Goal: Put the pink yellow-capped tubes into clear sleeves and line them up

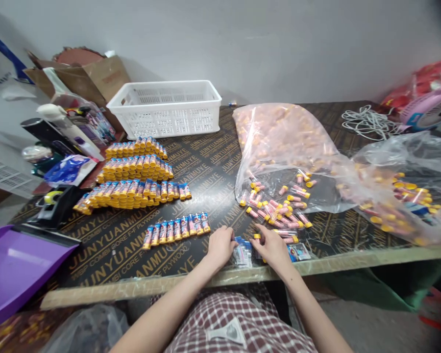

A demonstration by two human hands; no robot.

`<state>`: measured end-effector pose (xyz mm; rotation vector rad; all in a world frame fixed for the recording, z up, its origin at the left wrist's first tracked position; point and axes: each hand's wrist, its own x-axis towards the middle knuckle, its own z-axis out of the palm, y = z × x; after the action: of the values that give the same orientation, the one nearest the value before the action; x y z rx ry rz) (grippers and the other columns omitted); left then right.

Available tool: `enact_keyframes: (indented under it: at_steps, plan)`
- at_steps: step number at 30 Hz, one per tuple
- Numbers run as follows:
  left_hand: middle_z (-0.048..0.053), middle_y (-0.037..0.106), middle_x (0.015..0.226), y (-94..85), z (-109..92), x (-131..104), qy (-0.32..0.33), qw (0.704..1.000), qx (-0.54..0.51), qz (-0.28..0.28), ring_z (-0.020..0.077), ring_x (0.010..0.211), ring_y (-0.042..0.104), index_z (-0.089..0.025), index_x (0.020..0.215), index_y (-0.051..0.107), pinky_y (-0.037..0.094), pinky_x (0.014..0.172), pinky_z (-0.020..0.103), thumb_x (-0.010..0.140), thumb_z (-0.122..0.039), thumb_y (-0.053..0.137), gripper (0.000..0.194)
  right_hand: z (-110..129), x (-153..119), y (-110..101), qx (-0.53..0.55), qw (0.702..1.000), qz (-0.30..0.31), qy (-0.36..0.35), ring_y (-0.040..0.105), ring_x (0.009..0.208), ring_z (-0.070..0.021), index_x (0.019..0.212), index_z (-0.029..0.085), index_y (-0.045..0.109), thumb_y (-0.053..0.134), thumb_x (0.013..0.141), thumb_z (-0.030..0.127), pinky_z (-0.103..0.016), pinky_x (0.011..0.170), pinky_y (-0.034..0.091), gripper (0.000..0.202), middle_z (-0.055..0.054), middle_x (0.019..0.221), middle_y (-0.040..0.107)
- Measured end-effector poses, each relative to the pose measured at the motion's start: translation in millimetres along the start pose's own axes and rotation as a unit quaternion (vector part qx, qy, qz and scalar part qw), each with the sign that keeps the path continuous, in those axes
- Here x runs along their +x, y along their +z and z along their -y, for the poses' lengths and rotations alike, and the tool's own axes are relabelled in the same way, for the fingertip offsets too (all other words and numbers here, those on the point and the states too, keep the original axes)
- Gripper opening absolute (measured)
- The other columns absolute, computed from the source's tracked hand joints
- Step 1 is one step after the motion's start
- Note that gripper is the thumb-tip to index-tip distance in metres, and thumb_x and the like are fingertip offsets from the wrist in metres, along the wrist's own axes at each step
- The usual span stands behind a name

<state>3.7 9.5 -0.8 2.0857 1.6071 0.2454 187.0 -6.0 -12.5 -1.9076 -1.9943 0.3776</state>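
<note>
My left hand point(221, 245) rests near the table's front edge, its fingers curled at the left side of a small pile of clear and blue wrappers point(243, 252); what it pinches is too small to make out. Just right of the pile, my right hand point(272, 245) has thumb and fingers bent around a yellow-capped tube point(257, 237); whether it grips the tube is unclear. Loose pink tubes with yellow caps point(279, 211) lie beyond my right hand. To the left stands a row of blue-wrapped tubes point(176, 229), with stacked rows point(132, 193) of the same behind it.
A white basket point(172, 115) stands at the back. One large plastic bag point(286, 135) of tubes lies behind the loose ones, another bag point(407, 196) at right. A purple dustpan point(18, 269), tape dispenser point(57, 206), white cable point(367, 122) and pink fan point(429, 110) are around.
</note>
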Motion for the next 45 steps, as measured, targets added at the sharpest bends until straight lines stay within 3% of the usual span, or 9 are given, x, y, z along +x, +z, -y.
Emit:
enact_keyframes:
  at_steps: [7,11,20,26,29,32,36,40,45]
  plan:
    - [0.005,0.063,0.084,-0.3,7,-4,-0.028,0.999,-0.032,-0.016,0.0202,0.08,0.059,-0.019,0.087,0.058,0.037,0.067,0.027,0.075,-0.04,0.064,0.025,5,2,-6,0.208,0.975,-0.064,0.035,0.058,0.068,-0.0163,0.12,0.017,0.053,0.053,0.074,0.024,-0.029,0.065,0.047,0.046,-0.005,0.087,0.063]
    - [0.002,0.063,0.078,3.9,6,-5,-0.038,0.998,-0.051,-0.003,0.0174,0.074,0.058,-0.02,0.073,0.059,0.035,0.064,0.025,0.073,-0.031,0.067,0.014,9,1,-11,0.28,0.955,-0.096,0.028,0.059,0.077,-0.0176,0.117,0.019,0.054,0.053,0.078,0.026,-0.03,0.07,0.049,0.04,-0.005,0.092,0.063]
    - [0.001,0.06,0.071,5.4,5,-11,0.002,0.997,-0.073,-0.028,0.0148,0.069,0.054,-0.019,0.069,0.059,0.034,0.063,0.024,0.077,-0.02,0.06,0.007,11,-9,-20,0.289,0.95,-0.112,0.029,0.053,0.058,-0.0128,0.091,0.018,0.064,0.056,0.081,0.034,-0.026,0.054,0.045,0.021,-0.005,0.085,0.064]
    - [-0.001,0.056,0.068,6.1,1,-15,0.019,0.982,-0.172,-0.074,0.014,0.069,0.052,-0.018,0.063,0.052,0.036,0.064,0.024,0.069,-0.011,0.058,0.011,14,-10,-18,0.33,0.935,-0.129,0.019,0.061,0.082,-0.0191,0.09,0.019,0.065,0.058,0.08,0.033,-0.03,0.066,0.051,0.019,-0.007,0.092,0.065]
    - [-0.005,0.052,0.055,1.4,1,-10,-0.051,0.923,-0.376,-0.06,0.0106,0.054,0.051,-0.018,0.063,0.048,0.037,0.056,0.022,0.067,-0.013,0.057,0.011,18,-12,-21,0.365,0.92,-0.142,0.025,0.06,0.087,-0.0192,0.092,0.019,0.066,0.059,0.078,0.03,-0.031,0.069,0.053,0.019,-0.008,0.097,0.063]
    - [-0.007,0.055,0.051,-10.6,3,-4,-0.142,0.805,-0.574,-0.047,0.0096,0.048,0.052,-0.018,0.073,0.05,0.041,0.053,0.021,0.061,-0.017,0.066,0.021,24,-16,-26,0.396,0.905,-0.151,0.028,0.06,0.089,-0.0185,0.095,0.02,0.066,0.06,0.078,0.027,-0.031,0.072,0.054,0.019,-0.007,0.1,0.06]
    - [-0.001,0.065,0.064,-29.4,8,1,-0.194,0.698,-0.688,-0.044,0.0085,0.053,0.057,-0.014,0.081,0.06,0.046,0.057,0.02,0.048,-0.023,0.08,0.04,32,-23,-32,0.425,0.891,-0.158,0.023,0.06,0.088,-0.0181,0.1,0.021,0.065,0.06,0.079,0.026,-0.033,0.076,0.054,0.022,-0.007,0.101,0.06]
    - [0.0,0.064,0.062,-38.7,12,3,-0.211,0.653,-0.724,-0.065,0.0081,0.054,0.058,-0.012,0.067,0.063,0.048,0.056,0.02,0.048,-0.031,0.083,0.033,40,-30,-35,0.408,0.9,-0.153,0.007,0.061,0.087,-0.0187,0.104,0.022,0.065,0.06,0.081,0.024,-0.033,0.075,0.053,0.024,-0.007,0.102,0.062]
    - [0.001,0.064,0.058,-40.5,14,2,-0.222,0.649,-0.72,-0.103,0.0115,0.056,0.061,-0.012,0.062,0.063,0.047,0.054,0.021,0.048,-0.038,0.082,0.036,47,-33,-34,0.363,0.918,-0.156,-0.031,0.061,0.092,-0.0204,0.106,0.024,0.065,0.058,0.082,0.021,-0.035,0.08,0.052,0.025,-0.007,0.103,0.063]
